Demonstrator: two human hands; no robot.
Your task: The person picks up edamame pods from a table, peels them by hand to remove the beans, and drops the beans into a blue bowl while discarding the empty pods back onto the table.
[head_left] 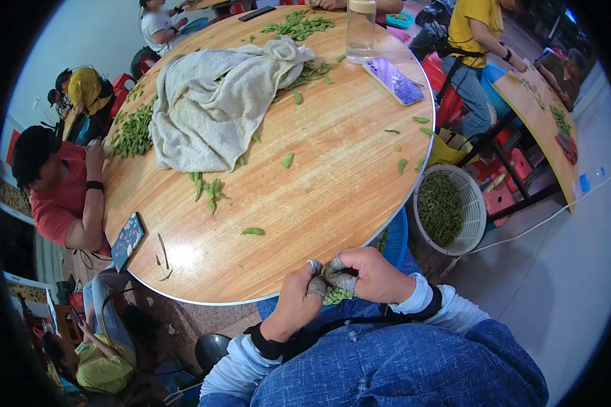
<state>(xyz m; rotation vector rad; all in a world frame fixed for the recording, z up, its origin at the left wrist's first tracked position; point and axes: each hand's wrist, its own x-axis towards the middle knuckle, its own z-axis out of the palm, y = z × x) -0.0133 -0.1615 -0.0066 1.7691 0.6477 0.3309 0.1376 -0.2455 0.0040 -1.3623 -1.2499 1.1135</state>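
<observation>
My left hand point(296, 300) and my right hand point(381, 274) meet just off the near edge of the round wooden table point(319, 190). Grey coverings wrap several of my fingertips. Both hands are closed, thumbs and fingers pinched together, and what they hold between them is hidden. Right below my fingers shows a heap of light green shelled beans point(337, 296). A single green pod point(253, 231) lies on the tabletop ahead of my left hand. Past my right hand, a blue basin point(398, 237) is partly tucked under the table edge.
A crumpled whitish towel point(204, 108) covers part of a pile of green pods point(134, 130). A patterned phone point(127, 241), a purple phone point(394, 80) and a clear jar point(360, 34) rest on the table. A white basket point(474, 210) of pods stands right. Other people sit around.
</observation>
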